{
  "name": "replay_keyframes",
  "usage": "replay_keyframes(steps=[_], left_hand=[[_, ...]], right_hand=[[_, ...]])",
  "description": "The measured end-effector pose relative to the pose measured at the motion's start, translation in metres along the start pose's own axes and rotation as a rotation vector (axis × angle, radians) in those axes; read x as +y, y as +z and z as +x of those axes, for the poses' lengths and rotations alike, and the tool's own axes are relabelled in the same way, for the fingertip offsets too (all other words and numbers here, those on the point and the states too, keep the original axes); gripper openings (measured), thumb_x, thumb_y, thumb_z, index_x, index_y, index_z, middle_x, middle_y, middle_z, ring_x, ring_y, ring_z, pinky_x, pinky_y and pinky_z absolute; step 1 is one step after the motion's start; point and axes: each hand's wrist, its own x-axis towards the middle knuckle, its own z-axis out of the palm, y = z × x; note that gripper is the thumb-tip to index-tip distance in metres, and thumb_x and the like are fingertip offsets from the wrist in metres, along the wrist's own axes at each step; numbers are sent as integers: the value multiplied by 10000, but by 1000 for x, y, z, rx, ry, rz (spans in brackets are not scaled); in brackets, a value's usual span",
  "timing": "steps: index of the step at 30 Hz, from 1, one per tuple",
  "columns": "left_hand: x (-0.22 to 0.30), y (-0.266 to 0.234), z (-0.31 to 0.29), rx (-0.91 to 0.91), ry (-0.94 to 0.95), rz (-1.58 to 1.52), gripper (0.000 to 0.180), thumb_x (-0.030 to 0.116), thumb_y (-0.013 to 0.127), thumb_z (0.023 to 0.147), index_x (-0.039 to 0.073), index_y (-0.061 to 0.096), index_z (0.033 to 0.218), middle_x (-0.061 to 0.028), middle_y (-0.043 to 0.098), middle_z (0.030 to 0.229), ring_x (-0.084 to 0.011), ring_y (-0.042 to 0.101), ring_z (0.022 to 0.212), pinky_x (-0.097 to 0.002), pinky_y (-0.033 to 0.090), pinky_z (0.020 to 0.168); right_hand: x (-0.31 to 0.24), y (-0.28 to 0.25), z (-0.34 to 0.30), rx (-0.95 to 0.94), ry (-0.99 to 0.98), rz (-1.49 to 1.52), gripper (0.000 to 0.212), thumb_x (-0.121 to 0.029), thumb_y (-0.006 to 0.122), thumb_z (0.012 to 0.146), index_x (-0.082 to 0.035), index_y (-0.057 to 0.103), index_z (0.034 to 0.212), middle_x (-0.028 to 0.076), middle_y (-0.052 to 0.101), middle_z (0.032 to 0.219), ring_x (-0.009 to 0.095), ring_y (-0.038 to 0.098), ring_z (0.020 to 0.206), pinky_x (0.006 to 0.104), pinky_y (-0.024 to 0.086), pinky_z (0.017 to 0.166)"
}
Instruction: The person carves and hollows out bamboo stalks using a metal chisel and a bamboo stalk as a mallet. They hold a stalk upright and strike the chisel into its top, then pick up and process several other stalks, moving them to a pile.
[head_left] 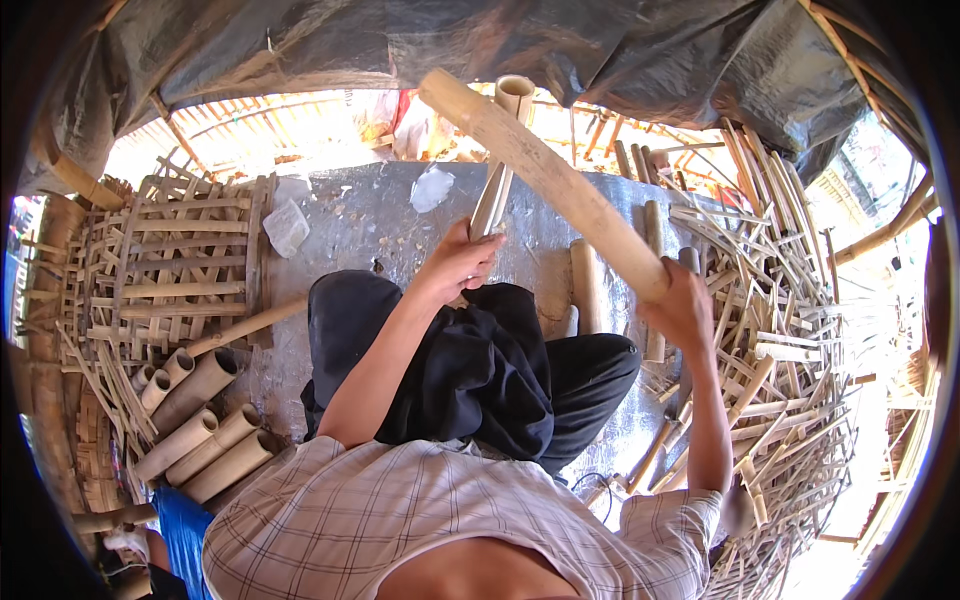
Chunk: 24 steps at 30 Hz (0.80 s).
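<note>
I sit cross-legged, and my left hand (460,264) is closed round the lower end of a bamboo tube (514,92), which stands nearly upright before my knees. Its lower part (490,205) looks split into strips. My right hand (682,308) grips the near end of a thick bamboo stick (560,195). That stick slants up to the left and crosses in front of the tube, hiding its middle; whether the two touch I cannot tell.
Cut bamboo tubes (192,445) are stacked at my left, below a woven bamboo frame (185,255). A large heap of bamboo strips (790,330) lies at my right. More bamboo lengths (588,285) lie beside my right knee. Dark plastic sheeting (660,45) hangs overhead.
</note>
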Motion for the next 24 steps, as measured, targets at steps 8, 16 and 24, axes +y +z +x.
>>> replay_keyframes(steps=[8, 16, 24], left_hand=[[10, -3, -9, 30, -11, 5, 203, 143, 640, 1015, 89, 451, 1067, 64, 395, 636, -5, 341, 450, -212, 285, 363], [16, -21, 10, 70, -24, 33, 167, 97, 624, 998, 109, 458, 1005, 60, 410, 642, -32, 366, 463, -218, 274, 380], [11, -69, 0, 56, 74, -289, 194, 117, 684, 971, 107, 495, 928, 65, 435, 659, -24, 412, 486, -221, 307, 388]], right_hand=[[-38, -68, -12, 291, -231, 753, 272, -48, 666, 603, 21, 680, 865, 64, 684, 744, 153, 651, 654, 312, 516, 612], [8, 71, 7, -177, -146, 149, 411, -109, 771, 640, 36, 732, 1022, 218, 741, 843, 206, 744, 771, 356, 590, 716], [3, 46, 8, -334, -136, 315, 470, -93, 781, 612, 81, 669, 1035, 125, 706, 751, 190, 697, 594, 349, 565, 577]])
